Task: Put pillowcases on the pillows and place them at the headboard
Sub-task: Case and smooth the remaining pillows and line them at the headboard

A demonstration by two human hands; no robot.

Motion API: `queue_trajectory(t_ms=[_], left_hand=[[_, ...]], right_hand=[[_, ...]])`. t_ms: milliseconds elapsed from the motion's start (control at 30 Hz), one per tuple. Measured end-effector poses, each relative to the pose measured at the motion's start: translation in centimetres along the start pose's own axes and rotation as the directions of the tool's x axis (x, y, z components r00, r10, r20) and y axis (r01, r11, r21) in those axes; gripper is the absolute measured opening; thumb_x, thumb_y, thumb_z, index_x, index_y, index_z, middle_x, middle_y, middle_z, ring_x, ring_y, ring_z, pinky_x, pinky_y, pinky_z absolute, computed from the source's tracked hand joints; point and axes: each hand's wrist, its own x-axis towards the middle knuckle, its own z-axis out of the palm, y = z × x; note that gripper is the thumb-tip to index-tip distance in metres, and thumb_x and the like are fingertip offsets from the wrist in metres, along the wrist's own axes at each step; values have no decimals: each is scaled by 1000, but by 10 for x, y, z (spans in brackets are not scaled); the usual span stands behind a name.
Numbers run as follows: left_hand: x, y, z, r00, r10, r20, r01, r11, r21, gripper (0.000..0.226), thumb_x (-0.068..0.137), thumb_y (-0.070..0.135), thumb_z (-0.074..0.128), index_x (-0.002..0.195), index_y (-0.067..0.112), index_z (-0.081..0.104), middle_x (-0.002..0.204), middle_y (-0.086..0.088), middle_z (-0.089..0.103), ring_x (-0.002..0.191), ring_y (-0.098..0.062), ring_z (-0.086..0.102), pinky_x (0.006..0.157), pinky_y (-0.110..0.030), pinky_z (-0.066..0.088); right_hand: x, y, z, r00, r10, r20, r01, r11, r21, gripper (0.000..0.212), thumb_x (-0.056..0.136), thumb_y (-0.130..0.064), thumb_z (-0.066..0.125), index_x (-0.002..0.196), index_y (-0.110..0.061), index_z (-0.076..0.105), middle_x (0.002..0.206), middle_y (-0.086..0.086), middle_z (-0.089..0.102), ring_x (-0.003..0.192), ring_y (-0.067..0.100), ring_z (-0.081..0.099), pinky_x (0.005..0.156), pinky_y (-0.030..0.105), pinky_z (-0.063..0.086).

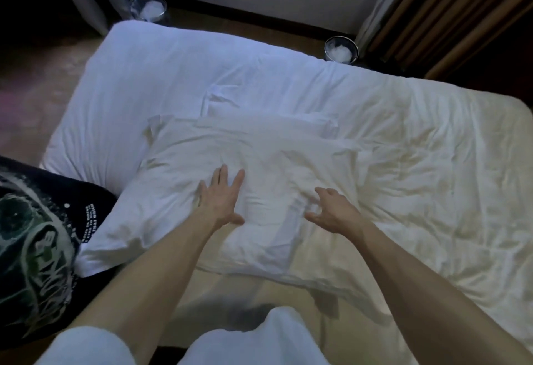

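Note:
A white pillow (178, 180) lies on the bed in front of me, with a loose white pillowcase (277, 145) spread over its right part. My left hand (220, 197) rests flat on the pillow with straight, spread fingers. Just to its right, my right hand (331, 210) hovers at the pillowcase with fingers loosely curled and nothing between them. Behind the pillow a second white folded cloth (230, 102) lies on the bedding; whether it is another pillowcase is unclear.
The bed (432, 162) is covered by a crumpled white duvet. Two round bins (148, 7) (341, 48) stand on the floor past the far edge. Curtains (447, 12) hang at the back right. A dark printed shirt (37, 237) is at my left.

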Motion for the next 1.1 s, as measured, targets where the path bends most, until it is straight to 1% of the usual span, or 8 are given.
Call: queue_trajectory(t_ms=[267,467,633,733,833,933,1000,1100], left_hand=[[62,6,-13,998,65,-1,-65,998,17,146,52,72,77,146,39,-30,152,-8,-42,143,-26,-34,111,-70,-4],[76,0,10,998,70,-8,-70,997,-44,146,52,73,76,143,43,-33,150,-2,-46,138,-21,-42,110,-68,-12],[80,-2,13,997,74,-9,-74,997,-31,143,53,75,73,144,42,-32,151,-2,-45,139,-21,-41,111,-68,-12],[76,-4,13,997,81,-12,-81,996,-31,142,54,76,72,145,42,-31,152,-3,-42,140,-21,-40,111,-67,-12],[72,-4,11,996,85,10,-85,996,-18,138,56,77,69,147,41,-28,155,-4,-38,142,-21,-36,111,-67,-12],[63,3,4,998,70,8,-70,997,18,124,63,78,63,153,36,-11,162,-9,-20,149,-23,-20,111,-68,-11],[55,11,-4,998,28,-56,-30,999,-35,96,72,72,58,150,30,21,159,-12,16,149,-26,11,111,-66,-7],[45,22,-25,945,-53,-323,-16,978,-210,34,85,50,54,111,29,59,116,5,61,116,-19,55,114,-54,12]], right_hand=[[78,-8,-36,995,-91,-39,90,996,-8,80,78,-55,69,142,-20,34,136,9,43,128,34,42,100,45,42],[149,-33,-39,992,-117,-55,114,992,-56,118,69,-60,76,154,-15,7,161,12,11,148,33,14,117,53,21],[188,-56,-42,984,-174,-31,172,984,-48,121,68,-65,71,155,-21,1,164,9,1,151,30,-1,119,57,5],[194,-67,-42,986,-163,-20,162,986,-47,103,67,-59,71,149,-19,24,150,11,35,140,32,30,117,55,17],[190,-69,-47,985,-153,-81,150,988,-40,50,71,-34,66,117,-20,53,116,6,58,112,31,53,89,40,43],[176,-69,-47,959,-180,-217,188,982,20,13,69,-14,56,81,-18,53,89,4,61,90,31,60,63,33,41],[160,-71,-42,939,-209,-272,214,977,-12,9,71,-13,54,78,-16,50,87,7,62,86,33,59,60,32,39],[132,-79,-38,923,-225,-313,223,974,-42,10,73,-14,54,82,-14,50,87,9,62,83,33,58,59,32,39]])
